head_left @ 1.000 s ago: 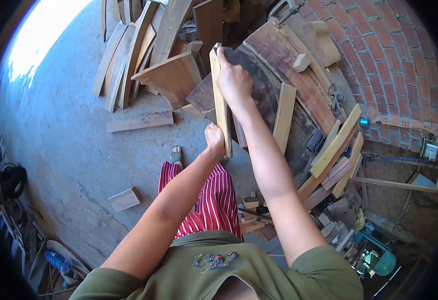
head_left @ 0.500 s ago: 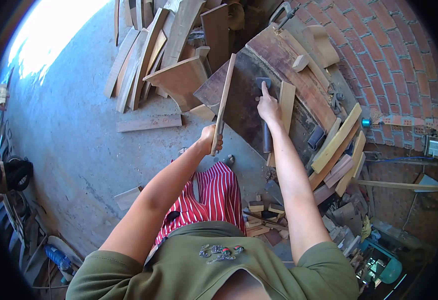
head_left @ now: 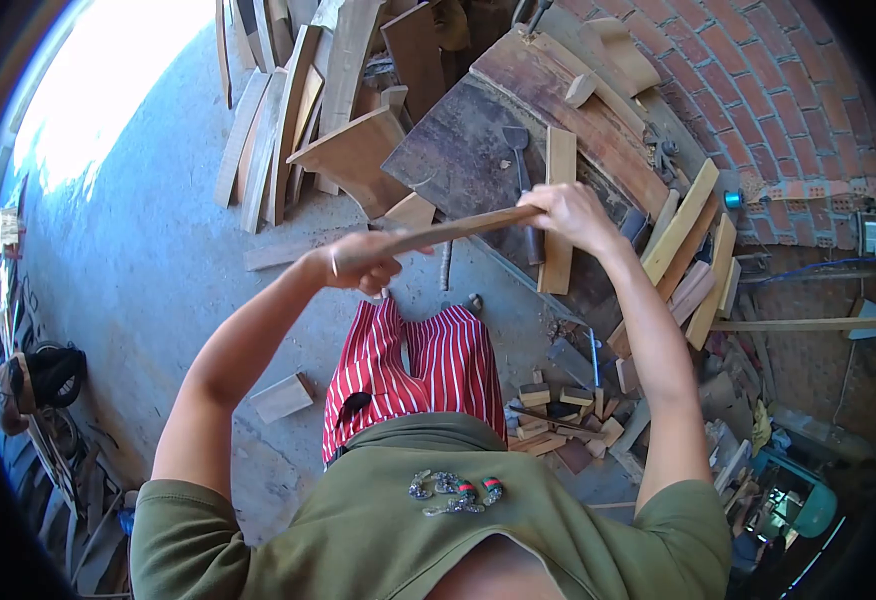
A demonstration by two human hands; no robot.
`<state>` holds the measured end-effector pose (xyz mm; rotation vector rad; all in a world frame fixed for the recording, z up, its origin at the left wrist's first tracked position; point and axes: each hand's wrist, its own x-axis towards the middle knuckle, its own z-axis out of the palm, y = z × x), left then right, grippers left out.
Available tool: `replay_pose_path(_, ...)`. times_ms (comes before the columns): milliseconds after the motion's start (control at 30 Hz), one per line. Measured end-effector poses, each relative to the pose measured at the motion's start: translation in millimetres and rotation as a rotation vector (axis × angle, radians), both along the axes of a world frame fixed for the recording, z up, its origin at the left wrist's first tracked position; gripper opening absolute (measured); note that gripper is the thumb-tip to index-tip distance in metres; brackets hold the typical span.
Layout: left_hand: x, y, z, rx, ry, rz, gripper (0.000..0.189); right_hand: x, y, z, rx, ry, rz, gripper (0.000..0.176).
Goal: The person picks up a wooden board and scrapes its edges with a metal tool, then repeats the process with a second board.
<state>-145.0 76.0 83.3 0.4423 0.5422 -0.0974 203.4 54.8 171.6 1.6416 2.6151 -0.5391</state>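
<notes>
A long, narrow wooden strip (head_left: 463, 225) spans the space between my two hands, nearly level and rising slightly to the right. My left hand (head_left: 363, 262) is closed round its left end, a little blurred. At the other end, my right hand (head_left: 573, 214) grips the strip with its fingers bent over the tip. Beneath the right hand, a wide-bladed chisel (head_left: 523, 165) lies on the dark workbench (head_left: 438, 150), its handle partly covered by the strip. Beside the chisel rests a pale wooden board (head_left: 561, 160), partly hidden by my right hand.
Leaning planks (head_left: 298, 110) and a curved wooden panel (head_left: 351, 155) stand at the back left. Several yellowish battens (head_left: 680, 222) lie at the bench's right, near a brick wall (head_left: 758, 110). Offcuts (head_left: 568, 420) are piled on the floor, and a loose block (head_left: 282, 397) lies at left.
My right hand has left the chisel blade and now holds the strip's far end. The strip has swung from steep to nearly level, and my left hand has moved left.
</notes>
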Motion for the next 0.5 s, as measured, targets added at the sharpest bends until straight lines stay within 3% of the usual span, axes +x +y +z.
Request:
replay_pose_path(67,-21.4,10.7,-26.0,0.135,0.053,0.31,0.044,-1.0,-35.2,-2.3,-0.103,0.112,-0.243,0.026)
replay_pose_path(100,-26.8,11.2,-33.5,0.21,0.165,0.363,0.048,-9.3,-49.2,-5.6,-0.111,0.146,-0.334,0.03)
replay_pose_path(133,-22.2,7.4,-43.7,0.22,0.158,0.36,0.048,-22.2,-61.2,-11.9,-0.119,0.18,-0.43,0.033)
replay_pose_path(200,-10.4,-10.9,-67.5,0.316,0.506,0.284,0.05,-57.6,-76.0,-33.9,-0.004,0.268,-0.549,0.033)
replay_pose_path(333,47.4,-37.9,-79.6,0.401,0.359,0.321,0.07,-112.1,-69.2,-80.1,0.134,0.268,-0.72,0.032)
replay_pose_path(500,110.4,-38.6,-73.8,0.258,0.442,0.564,0.072,-142.8,-56.2,-101.1,0.163,0.197,-0.785,0.026)
